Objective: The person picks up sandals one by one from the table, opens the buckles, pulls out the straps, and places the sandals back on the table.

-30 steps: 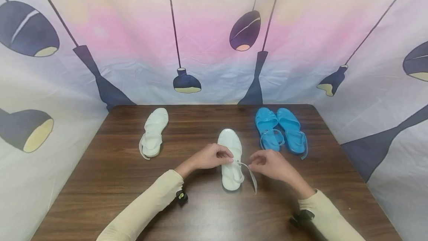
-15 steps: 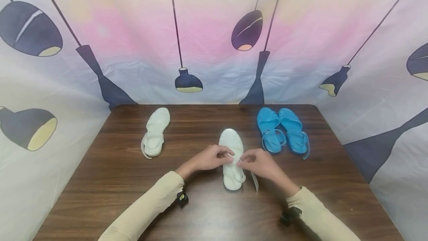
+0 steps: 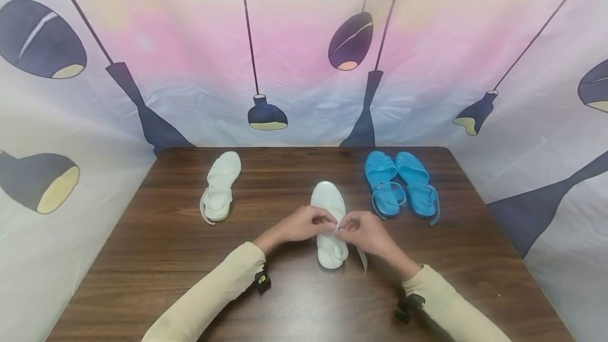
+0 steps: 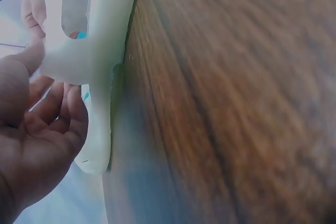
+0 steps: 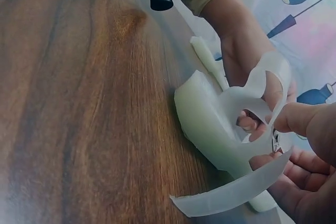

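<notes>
While the nearer white sandal [image 3: 328,240] lies below frame centre, slightly right, left hand [image 3: 305,224] pinches its upper, fingers curled. Right hand [image 3: 364,231], thumb to bent fingers, pinches strap [image 5: 239,192] at metal buckle [image 5: 275,140]. Blue sandals [image 3: 412,174] right of centre; second white sandal [image 3: 222,180] left.

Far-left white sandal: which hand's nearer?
Left. In the head view, the left hand is right of and below the far-left white sandal; the right hand is farther right.
</notes>
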Motion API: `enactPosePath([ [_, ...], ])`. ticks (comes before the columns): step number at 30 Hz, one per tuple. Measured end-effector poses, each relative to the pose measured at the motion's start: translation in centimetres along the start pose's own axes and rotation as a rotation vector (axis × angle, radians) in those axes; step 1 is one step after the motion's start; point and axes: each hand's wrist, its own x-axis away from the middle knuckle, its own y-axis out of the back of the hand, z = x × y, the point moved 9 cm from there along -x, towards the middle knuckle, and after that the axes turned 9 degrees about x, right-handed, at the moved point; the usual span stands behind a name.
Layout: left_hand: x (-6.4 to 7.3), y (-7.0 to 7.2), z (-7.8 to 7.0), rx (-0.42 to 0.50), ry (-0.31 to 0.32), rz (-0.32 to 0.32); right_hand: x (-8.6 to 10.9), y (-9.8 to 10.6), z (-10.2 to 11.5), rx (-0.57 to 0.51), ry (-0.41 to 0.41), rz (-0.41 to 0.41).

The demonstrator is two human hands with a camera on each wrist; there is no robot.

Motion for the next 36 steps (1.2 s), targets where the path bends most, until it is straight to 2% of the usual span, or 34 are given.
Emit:
enactPosePath([
  [6, -0.3, -0.1, -0.3, 0.024, -0.042, -0.001, 0.3, 0.3, -0.1, -0.006, 0.021, -0.025],
  [12, 0.1, 0.4, -0.5, 0.013, -0.067, -0.019, 0.4, 0.5, -0.1, 0.001, 0.047, -0.051],
  [19, 0.8, 1.3, -0.1, 0.023, -0.028, -0.024, 0.5, 0.5, -0.3, 0.004, 0.038, -0.051],
  [24, 1.2, 1.5, -0.2, -0.003, -0.025, -0.013, 0.7, 0.4, -0.3, 0.008, 0.039, -0.042],
  [31, 0.3, 1.4, -0.6, -0.007, -0.009, -0.033, 0.6, 0.5, 0.0, 0.007, 0.053, -0.047],
  [36, -0.4, 0.6, -1.1, -0.023, -0.015, -0.012, 0.4, 0.5, 0.2, 0.008, 0.067, -0.046],
])
